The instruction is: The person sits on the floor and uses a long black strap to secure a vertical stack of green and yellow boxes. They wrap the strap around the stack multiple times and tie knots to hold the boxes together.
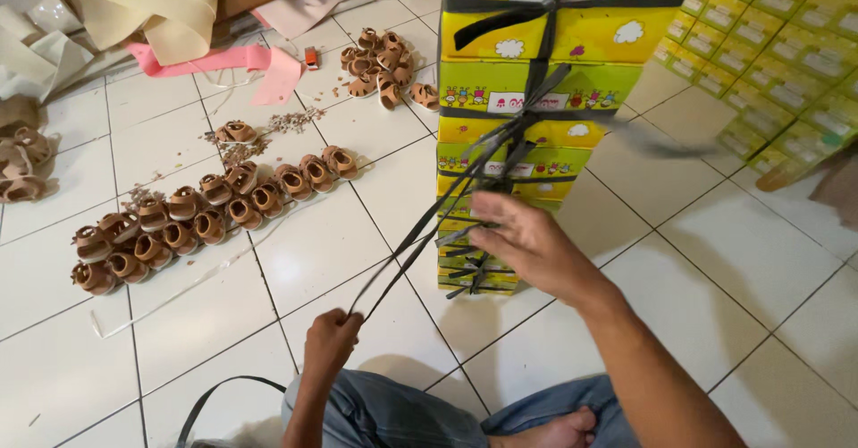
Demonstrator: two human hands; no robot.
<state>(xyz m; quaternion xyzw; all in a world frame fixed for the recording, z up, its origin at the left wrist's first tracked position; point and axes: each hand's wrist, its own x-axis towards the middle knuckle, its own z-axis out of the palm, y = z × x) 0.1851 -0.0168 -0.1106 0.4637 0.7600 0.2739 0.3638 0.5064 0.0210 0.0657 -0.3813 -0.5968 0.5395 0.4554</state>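
Note:
A tall stack of yellow-green printed shoe boxes [536, 90] stands on the white tiled floor, wrapped with black plastic strap [429, 224]. My left hand [332, 339] is closed around the strap, which stretches taut up to the stack. My right hand [527, 242] hovers with fingers spread against the lower boxes, touching the crossed straps there. Below, my knees in blue jeans and a bare foot show.
Rows of small brown sandals [197, 215] lie on the floor to the left, a loose pile of the same sandals [384, 63] farther back. Many flat green-yellow boxes [769, 46] are stacked at the right. Pink and beige material scraps [214, 59] lie at the top left.

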